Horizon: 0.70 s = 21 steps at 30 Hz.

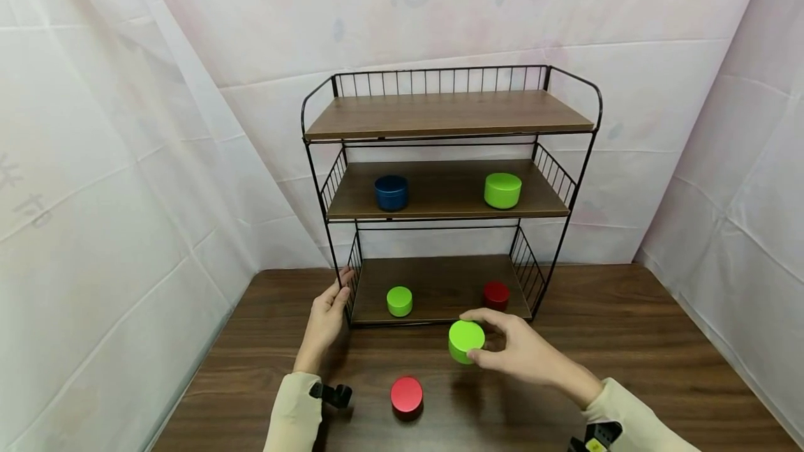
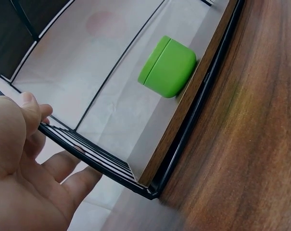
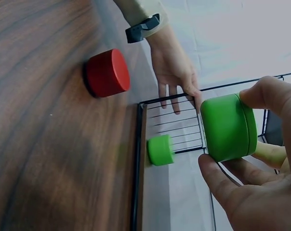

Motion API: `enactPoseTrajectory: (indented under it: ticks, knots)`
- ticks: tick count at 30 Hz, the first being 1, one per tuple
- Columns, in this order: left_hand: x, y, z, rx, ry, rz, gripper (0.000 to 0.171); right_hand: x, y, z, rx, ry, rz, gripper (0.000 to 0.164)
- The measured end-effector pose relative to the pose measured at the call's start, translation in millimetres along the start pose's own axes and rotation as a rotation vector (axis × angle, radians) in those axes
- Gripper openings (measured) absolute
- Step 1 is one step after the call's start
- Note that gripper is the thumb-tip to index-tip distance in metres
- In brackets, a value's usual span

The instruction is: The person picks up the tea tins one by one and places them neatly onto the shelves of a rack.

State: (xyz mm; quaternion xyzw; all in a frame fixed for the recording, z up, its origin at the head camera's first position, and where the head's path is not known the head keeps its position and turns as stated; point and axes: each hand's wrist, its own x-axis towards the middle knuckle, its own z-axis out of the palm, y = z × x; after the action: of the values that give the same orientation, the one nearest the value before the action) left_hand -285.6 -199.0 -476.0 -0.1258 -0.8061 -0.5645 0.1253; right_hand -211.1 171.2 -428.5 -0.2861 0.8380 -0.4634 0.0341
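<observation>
My right hand [image 1: 518, 351] pinches a round green tin [image 1: 466, 342] between thumb and fingers, above the table just in front of the rack. In the right wrist view the same green tin [image 3: 227, 127] appears large, its lid on. My left hand [image 1: 326, 316] holds the lower left side frame of a black wire rack [image 1: 449, 114] with wooden shelves; in the left wrist view its thumb and fingers [image 2: 80, 180] are on both sides of the wire. A red tin [image 1: 407, 396] stands on the table between the forearms.
On the bottom shelf stand a smaller green tin [image 1: 399, 301] at left and a dark red tin [image 1: 496, 295] at right, partly behind my right hand. The middle shelf carries a blue tin [image 1: 391, 193] and a green tin [image 1: 502, 191]. Pale cloth [image 1: 157, 194] surrounds the wooden table [image 1: 251, 361].
</observation>
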Motion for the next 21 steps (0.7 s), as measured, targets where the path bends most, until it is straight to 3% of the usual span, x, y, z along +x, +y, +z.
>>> enactPoseTrajectory:
  ticks: [3, 12, 21]
  knots:
    - [-3.1, 8.9, -1.4, -0.001, -0.006, 0.014, 0.042, 1.1, -4.1, -3.4, -0.009, 0.003, 0.01, 0.047]
    - [-1.2, 9.6, -1.8, -0.006, 0.01, 0.003, 0.041, 5.1, -12.2, -12.1, -0.025, 0.005, -0.021, 0.047]
    - [6.0, -25.6, 2.8, -0.002, 0.022, 0.024, 0.043, 9.1, -17.9, -15.5, -0.004, -0.008, -0.034, 0.047]
